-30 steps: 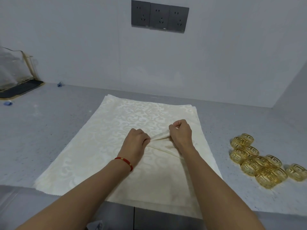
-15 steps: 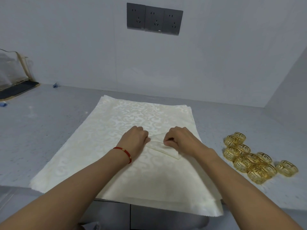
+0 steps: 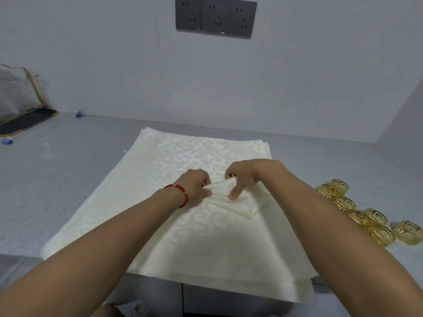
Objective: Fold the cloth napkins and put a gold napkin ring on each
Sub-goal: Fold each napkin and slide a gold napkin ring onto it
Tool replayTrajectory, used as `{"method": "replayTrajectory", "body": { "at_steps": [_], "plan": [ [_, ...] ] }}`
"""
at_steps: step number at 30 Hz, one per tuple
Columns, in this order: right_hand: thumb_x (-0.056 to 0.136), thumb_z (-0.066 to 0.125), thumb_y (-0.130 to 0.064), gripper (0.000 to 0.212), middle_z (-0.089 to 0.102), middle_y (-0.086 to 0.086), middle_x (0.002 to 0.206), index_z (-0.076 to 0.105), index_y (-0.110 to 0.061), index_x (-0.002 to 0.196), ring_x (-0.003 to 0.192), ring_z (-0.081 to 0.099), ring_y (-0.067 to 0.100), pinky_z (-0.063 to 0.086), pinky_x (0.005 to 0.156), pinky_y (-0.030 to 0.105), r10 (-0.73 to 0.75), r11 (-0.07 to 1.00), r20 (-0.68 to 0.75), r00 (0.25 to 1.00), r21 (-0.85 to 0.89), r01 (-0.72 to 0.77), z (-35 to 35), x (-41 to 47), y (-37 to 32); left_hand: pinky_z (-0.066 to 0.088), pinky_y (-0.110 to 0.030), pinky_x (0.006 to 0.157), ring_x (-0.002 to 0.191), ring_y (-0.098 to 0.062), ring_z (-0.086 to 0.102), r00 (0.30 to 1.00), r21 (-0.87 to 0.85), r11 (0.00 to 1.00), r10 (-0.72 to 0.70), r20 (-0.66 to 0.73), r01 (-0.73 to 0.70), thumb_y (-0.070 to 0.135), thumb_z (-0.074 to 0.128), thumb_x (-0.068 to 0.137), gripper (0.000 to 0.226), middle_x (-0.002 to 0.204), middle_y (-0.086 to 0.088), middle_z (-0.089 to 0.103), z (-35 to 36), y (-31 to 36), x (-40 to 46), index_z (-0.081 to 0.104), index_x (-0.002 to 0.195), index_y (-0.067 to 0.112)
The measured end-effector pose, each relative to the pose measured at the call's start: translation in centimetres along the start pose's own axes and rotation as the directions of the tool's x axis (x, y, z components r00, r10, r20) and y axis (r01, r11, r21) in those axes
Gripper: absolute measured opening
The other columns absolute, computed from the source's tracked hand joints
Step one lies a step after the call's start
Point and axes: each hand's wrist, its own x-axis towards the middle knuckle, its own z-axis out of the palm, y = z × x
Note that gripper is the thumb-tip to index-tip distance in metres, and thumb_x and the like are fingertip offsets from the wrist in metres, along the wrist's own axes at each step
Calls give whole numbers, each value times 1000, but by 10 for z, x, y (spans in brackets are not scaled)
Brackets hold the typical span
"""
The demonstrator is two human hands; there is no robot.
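Observation:
A stack of cream patterned cloth napkins [image 3: 174, 161] lies flat on the grey counter, its near edge hanging over the counter's front. On top of it sits a small folded napkin piece [image 3: 233, 202], partly lifted at its upper end. My left hand [image 3: 194, 184], with a red bracelet at the wrist, pinches the left end of that fold. My right hand [image 3: 245, 177] grips the raised fold from above, thumb pressed down on the cloth. A heap of several gold napkin rings [image 3: 357, 211] lies on the counter to the right, apart from both hands.
A grey counter [image 3: 68, 179] runs to a white wall with a dark socket panel [image 3: 215, 17]. At the far left stands a clear plastic item on a dark base [image 3: 20, 106]. Small blue scraps [image 3: 79, 114] lie near the wall.
My right hand has turned and raised the fold's upper end, thumb now down on the cloth. The left hand stays pinching the left end. The camera moved closer.

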Motion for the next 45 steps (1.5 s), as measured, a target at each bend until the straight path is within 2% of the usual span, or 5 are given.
{"method": "replayTrajectory", "body": {
  "at_steps": [12, 24, 29, 34, 45],
  "plan": [
    [79, 83, -41, 33, 73, -2, 93, 72, -21, 102, 87, 71, 23, 58, 79, 37, -23, 988, 13, 1000, -150, 24, -10, -36, -26, 40, -38, 75, 89, -23, 41, 914, 241, 918, 361, -186, -314, 16, 45, 103, 13, 98, -7, 52, 19, -10, -28, 52, 108, 6],
    [65, 72, -4, 34, 53, -1, 63, 43, -20, 72, 46, 48, 17, 2, 48, 29, -318, 706, -393, 863, -705, -62, 64, -113, -60, 26, -31, 55, 59, -22, 43, 764, 464, 750, 610, -210, -471, 0, 71, 57, 33, 72, -1, 49, 21, 11, -85, 54, 82, 14],
    [27, 61, 0, 56, -8, -2, 60, 18, -22, 54, 50, -14, 14, -9, 56, 26, -411, 796, -626, 663, -601, -73, 107, -100, -48, 38, -29, 69, 80, -8, 41, 842, 258, 842, 518, -147, -473, 23, 73, 84, 14, 84, 19, 47, 23, -12, -89, 65, 95, 28],
    [85, 76, -41, 29, 50, -4, 83, 59, -20, 96, 85, 60, 22, 37, 61, 31, -103, 982, -365, 925, -183, 37, 74, -104, -36, 39, -32, 71, 78, -17, 48, 902, 197, 894, 424, -82, -402, 18, 63, 93, 18, 73, 4, 59, 15, 0, -90, 66, 76, 17],
    [75, 84, -59, 53, 59, -7, 102, 63, -17, 101, 92, 58, 15, 41, 73, 26, 257, 699, -280, 925, 715, 22, 91, -89, 24, 43, -14, 64, 62, 3, 53, 972, -162, 973, 190, 139, -167, 28, 86, 78, 31, 88, 8, 66, -19, -2, -61, 67, 102, 32]
  ]
}}
